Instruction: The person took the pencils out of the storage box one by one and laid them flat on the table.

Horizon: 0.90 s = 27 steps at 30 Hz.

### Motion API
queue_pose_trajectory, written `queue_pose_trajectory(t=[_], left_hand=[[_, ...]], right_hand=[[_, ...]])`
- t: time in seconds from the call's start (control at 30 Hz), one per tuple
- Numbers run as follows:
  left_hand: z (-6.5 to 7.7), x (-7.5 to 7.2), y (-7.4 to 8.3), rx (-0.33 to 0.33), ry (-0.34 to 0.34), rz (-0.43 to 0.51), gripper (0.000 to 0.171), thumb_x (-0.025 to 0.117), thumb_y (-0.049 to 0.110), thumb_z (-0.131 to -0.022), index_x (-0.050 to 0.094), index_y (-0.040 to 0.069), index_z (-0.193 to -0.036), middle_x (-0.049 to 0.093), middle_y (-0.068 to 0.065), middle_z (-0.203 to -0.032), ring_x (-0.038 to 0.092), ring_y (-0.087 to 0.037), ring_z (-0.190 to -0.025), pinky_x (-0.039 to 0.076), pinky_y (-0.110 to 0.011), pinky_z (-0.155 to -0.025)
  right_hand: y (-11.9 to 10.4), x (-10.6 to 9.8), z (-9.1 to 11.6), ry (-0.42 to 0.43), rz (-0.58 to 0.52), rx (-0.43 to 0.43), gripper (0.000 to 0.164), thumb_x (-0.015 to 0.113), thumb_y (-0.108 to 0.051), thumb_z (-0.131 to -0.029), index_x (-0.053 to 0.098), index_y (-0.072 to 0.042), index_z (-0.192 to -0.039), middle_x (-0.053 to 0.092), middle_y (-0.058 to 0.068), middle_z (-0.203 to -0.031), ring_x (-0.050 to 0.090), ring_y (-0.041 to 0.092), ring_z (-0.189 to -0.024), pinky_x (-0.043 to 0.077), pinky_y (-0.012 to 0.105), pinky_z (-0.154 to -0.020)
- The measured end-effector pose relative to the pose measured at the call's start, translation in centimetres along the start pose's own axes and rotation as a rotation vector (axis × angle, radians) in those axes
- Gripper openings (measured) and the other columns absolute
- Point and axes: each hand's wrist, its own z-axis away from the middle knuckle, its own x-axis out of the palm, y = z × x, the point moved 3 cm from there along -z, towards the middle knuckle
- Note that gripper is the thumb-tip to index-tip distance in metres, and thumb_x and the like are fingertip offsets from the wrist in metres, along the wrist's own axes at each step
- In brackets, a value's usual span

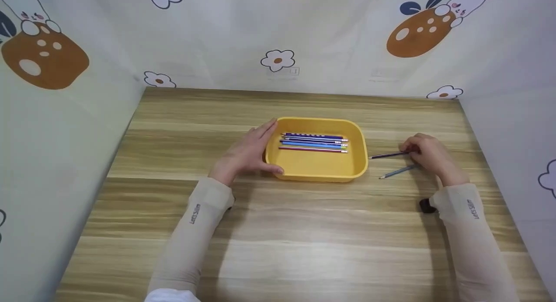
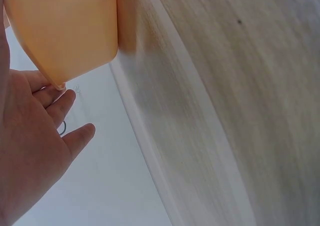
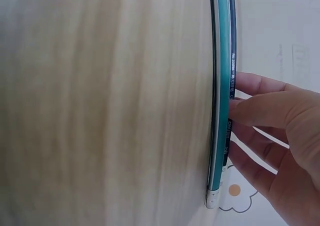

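Note:
My left hand point(image 1: 245, 154) holds the left end of a yellow tray point(image 1: 310, 166), its thumb over the near-left rim and its fingers along the far-left corner. In the left wrist view, some of these fingertips are right at the rim. Several pencils point(image 1: 312, 144), blue, purple and dark red, lie side by side inside the tray. To the right of it, my right hand point(image 1: 432, 156) pinches a dark pencil point(image 1: 388, 155) near its eraser end. A teal pencil point(image 3: 223, 61) lies on the table just nearer than the dark one.
The wood-grain table point(image 1: 304, 241) is walled by pale printed cloth point(image 1: 217, 45) at the back and both sides. A small black object point(image 1: 427, 205) shows at the right cuff. The tray casts a shadow on the table in the left wrist view.

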Motion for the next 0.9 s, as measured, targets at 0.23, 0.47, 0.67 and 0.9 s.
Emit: queue_pose_trajectory(t=[0.23, 0.47, 0.67, 0.9], left_hand=[[0.0, 0.0, 0.0, -0.013, -0.006, 0.012, 0.131, 0.071, 0.079, -0.067, 0.001, 0.021, -0.162, -0.002, 0.006, -0.170, 0.005, -0.017, -0.158, 0.006, -0.040, -0.131], [0.0, 0.0, 0.0, -0.018, -0.003, 0.004, 0.131, 0.071, 0.079, -0.067, 0.001, 0.022, -0.162, -0.002, 0.007, -0.170, 0.005, -0.017, -0.158, 0.006, -0.040, -0.131], [0.0, -0.1, 0.0, -0.005, -0.006, 0.003, 0.131, 0.071, 0.078, -0.068, 0.001, 0.020, -0.162, -0.002, 0.005, -0.170, 0.005, -0.018, -0.158, 0.007, -0.041, -0.131], [0.0, -0.1, 0.1, 0.009, -0.010, 0.004, 0.131, 0.072, 0.076, -0.069, 0.001, 0.018, -0.162, -0.002, 0.004, -0.170, 0.005, -0.018, -0.158, 0.006, -0.040, -0.131]], right_hand=[[-0.4, 0.0, 0.2, 0.018, -0.044, 0.026, 0.024, 0.064, 0.014, -0.082, 0.072, 0.001, -0.100, 0.068, 0.020, -0.097, 0.064, 0.036, -0.091, 0.054, 0.053, -0.083], [-0.9, -0.2, 0.4, 0.020, -0.104, 0.055, 0.020, 0.065, 0.011, -0.086, 0.072, 0.000, -0.100, 0.068, 0.018, -0.101, 0.065, 0.035, -0.095, 0.054, 0.051, -0.085], [-1.3, -0.4, 0.5, 0.044, -0.159, 0.067, 0.019, 0.066, 0.007, -0.088, 0.071, 0.000, -0.105, 0.068, 0.018, -0.103, 0.063, 0.029, -0.095, 0.054, 0.039, -0.087], [-1.7, -0.4, 0.5, 0.065, -0.247, 0.073, 0.018, 0.066, 0.002, -0.092, 0.071, -0.001, -0.108, 0.070, 0.018, -0.108, 0.055, -0.007, -0.090, 0.042, 0.002, -0.078]])
